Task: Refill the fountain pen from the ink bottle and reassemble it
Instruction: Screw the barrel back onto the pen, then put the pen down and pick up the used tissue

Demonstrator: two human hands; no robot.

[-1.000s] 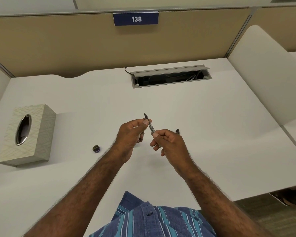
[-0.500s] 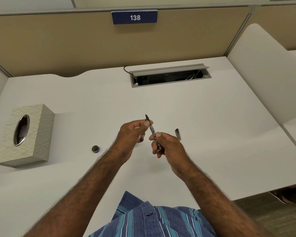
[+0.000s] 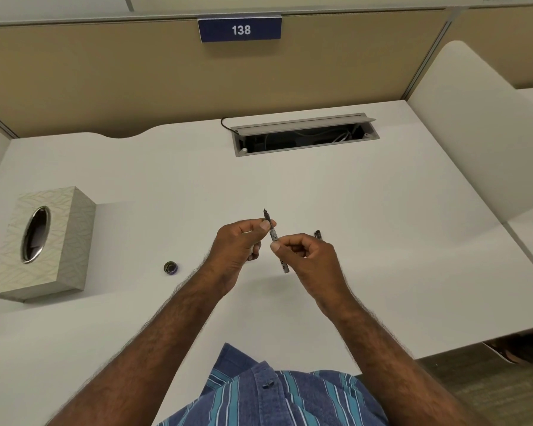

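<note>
Over the middle of the white desk (image 3: pixel 382 210) both hands hold a thin dark pen section (image 3: pixel 274 236) with its nib pointing up and away. My left hand (image 3: pixel 240 244) pinches it near the nib end. My right hand (image 3: pixel 305 256) grips its lower part between thumb and fingers; the pale lower end sticks out below the thumb. A dark pen part (image 3: pixel 318 234) lies on the desk just behind my right hand, mostly hidden. A small round dark cap (image 3: pixel 170 268) lies on the desk to the left. No ink bottle shows.
A patterned tissue box (image 3: pixel 43 241) stands at the left edge. An open cable slot (image 3: pixel 305 136) is set into the desk at the back. A tan partition (image 3: pixel 136 78) with a sign reading 138 closes the rear; a white divider (image 3: pixel 474 133) rises on the right.
The pen section has tilted more upright, and my right hand has shifted its grip along it so the lower end now shows below the thumb. My left hand stays near the nib.
</note>
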